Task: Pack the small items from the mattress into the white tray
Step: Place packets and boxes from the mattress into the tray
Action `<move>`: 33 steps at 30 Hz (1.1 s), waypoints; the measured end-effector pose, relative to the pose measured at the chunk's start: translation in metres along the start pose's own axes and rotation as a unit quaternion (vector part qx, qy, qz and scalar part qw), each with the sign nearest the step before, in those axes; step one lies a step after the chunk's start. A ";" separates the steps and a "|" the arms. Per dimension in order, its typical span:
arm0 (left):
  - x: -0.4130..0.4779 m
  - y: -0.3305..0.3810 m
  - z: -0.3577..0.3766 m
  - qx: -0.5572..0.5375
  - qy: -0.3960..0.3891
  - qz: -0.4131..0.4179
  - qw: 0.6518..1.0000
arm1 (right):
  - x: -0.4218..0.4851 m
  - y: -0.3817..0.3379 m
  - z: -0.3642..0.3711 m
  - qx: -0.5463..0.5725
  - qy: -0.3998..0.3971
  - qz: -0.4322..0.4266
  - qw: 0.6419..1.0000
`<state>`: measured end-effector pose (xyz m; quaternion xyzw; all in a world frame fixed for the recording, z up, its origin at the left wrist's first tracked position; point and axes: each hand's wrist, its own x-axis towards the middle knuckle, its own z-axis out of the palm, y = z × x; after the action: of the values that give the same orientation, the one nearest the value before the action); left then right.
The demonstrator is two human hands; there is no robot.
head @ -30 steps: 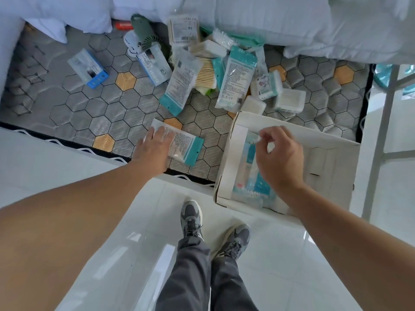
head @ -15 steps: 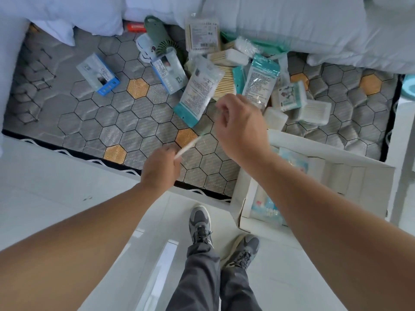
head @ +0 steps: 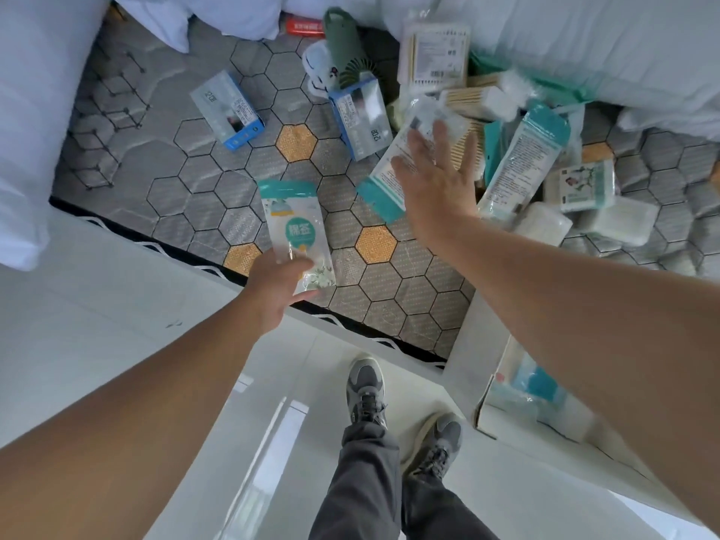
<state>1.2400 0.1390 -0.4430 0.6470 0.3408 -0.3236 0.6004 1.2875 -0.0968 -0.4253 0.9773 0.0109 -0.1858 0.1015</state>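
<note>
My left hand [head: 274,292] grips the lower end of a flat teal-and-white cotton swab packet [head: 294,224], held above the near edge of the mattress [head: 187,189]. With fingers spread, my right hand [head: 438,181] reaches over a long teal-ended packet [head: 383,183] at the edge of a pile of small items [head: 522,150]. The white tray [head: 489,403] sits at the right on the mattress edge, mostly hidden behind my right forearm, with teal packets inside.
Two clear boxes with blue ends [head: 228,109] [head: 362,116] lie apart on the mattress, near a green fan [head: 345,48]. White pillows [head: 584,37] bound the back and left. My shoes [head: 366,387] stand on a glossy white floor.
My left hand turned the packet face up and holds it higher. My right hand left the tray, crossed left and forward, and opened over the pile.
</note>
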 end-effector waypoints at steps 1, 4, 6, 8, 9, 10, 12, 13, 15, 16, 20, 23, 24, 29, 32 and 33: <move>0.000 0.001 -0.001 -0.005 -0.005 -0.001 1.000 | 0.004 -0.002 -0.001 -0.004 0.009 0.010 1.000; 0.000 0.002 -0.005 -0.016 -0.021 -0.002 1.000 | 0.012 -0.006 -0.006 -0.006 0.043 0.016 0.999; -0.001 0.005 -0.004 -0.025 -0.022 0.000 0.999 | 0.011 -0.003 -0.009 0.021 0.076 0.022 0.997; -0.001 0.009 -0.001 -0.028 -0.018 0.003 0.999 | 0.009 0.004 -0.011 0.095 0.134 0.036 0.986; -0.001 0.011 0.002 -0.027 -0.015 0.008 0.999 | 0.007 0.010 -0.014 0.145 0.168 0.046 0.974; -0.001 0.013 0.005 -0.027 -0.012 0.013 0.999 | 0.006 0.016 -0.018 0.198 0.201 0.058 0.958; -0.005 0.018 0.012 -0.030 -0.006 0.020 0.999 | 0.004 0.031 -0.031 0.304 0.244 0.099 0.916; -0.008 0.021 0.016 -0.033 -0.007 0.022 0.999 | 0.002 0.039 -0.039 0.364 0.246 0.125 0.890; -0.016 0.027 0.026 -0.041 -0.017 0.028 0.999 | -0.001 0.054 -0.052 0.498 0.230 0.178 0.817; -0.021 0.030 0.032 -0.042 -0.023 0.032 0.998 | -0.006 0.061 -0.059 0.553 0.223 0.209 0.775; -0.046 0.046 0.058 -0.048 -0.061 0.046 0.996 | -0.031 0.080 -0.071 0.676 0.154 0.266 0.670; -0.068 0.059 0.080 -0.067 -0.131 0.055 0.988 | -0.053 0.091 -0.067 0.738 0.106 0.284 0.602; -0.075 0.062 0.087 -0.067 -0.157 0.062 0.983 | -0.061 0.093 -0.065 0.752 0.092 0.284 0.587; -0.095 0.061 0.125 0.018 -0.197 0.138 0.970 | -0.106 0.099 -0.055 0.819 0.027 0.243 0.519; -0.106 0.053 0.142 0.058 -0.208 0.154 0.964 | -0.135 0.102 -0.049 0.825 -0.025 0.207 0.525; -0.109 0.049 0.146 0.071 -0.216 0.152 0.962 | -0.143 0.105 -0.047 0.821 -0.034 0.203 0.532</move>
<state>1.2183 -0.0149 -0.3356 0.6469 0.0768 -0.3835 0.6546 1.1775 -0.1875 -0.3103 0.5993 -0.3487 -0.1208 -0.7104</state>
